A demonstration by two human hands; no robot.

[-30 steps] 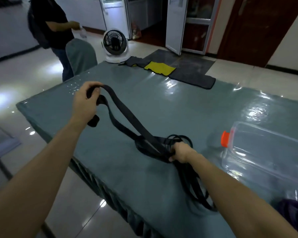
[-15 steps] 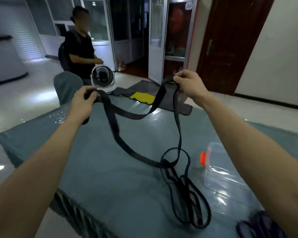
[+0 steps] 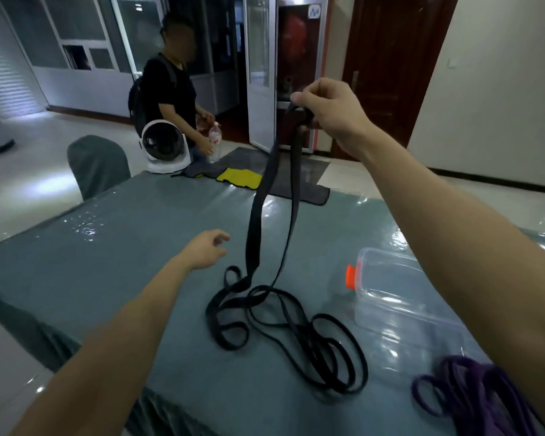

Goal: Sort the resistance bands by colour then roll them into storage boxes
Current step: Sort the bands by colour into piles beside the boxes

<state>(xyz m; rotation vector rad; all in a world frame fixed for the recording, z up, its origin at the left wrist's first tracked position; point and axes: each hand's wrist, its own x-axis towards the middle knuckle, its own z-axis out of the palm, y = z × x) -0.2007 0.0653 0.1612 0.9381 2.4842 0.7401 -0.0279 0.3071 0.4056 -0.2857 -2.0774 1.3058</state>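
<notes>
My right hand (image 3: 331, 110) is raised high over the table, shut on the top loop of a wide black resistance band (image 3: 258, 215) that hangs straight down from it. The band's lower end lies on the table among a tangle of thinner black bands (image 3: 302, 338). My left hand (image 3: 206, 248) hovers low over the table just left of the hanging band, fingers apart and empty. A clear plastic storage box (image 3: 400, 306) with an orange clip lies to the right. Purple bands (image 3: 466, 394) are heaped at the bottom right.
The table (image 3: 123, 256) has a glossy grey-green cover. At its far edge lie grey and yellow cloths (image 3: 239, 177) and a white fan (image 3: 166, 149). A covered chair (image 3: 96, 163) stands at the far left. A person in black (image 3: 170, 96) stands behind the fan holding a bottle.
My left hand has let go of the black band and dropped toward the table. My right hand has lifted its end higher, so the band now hangs straight down.
</notes>
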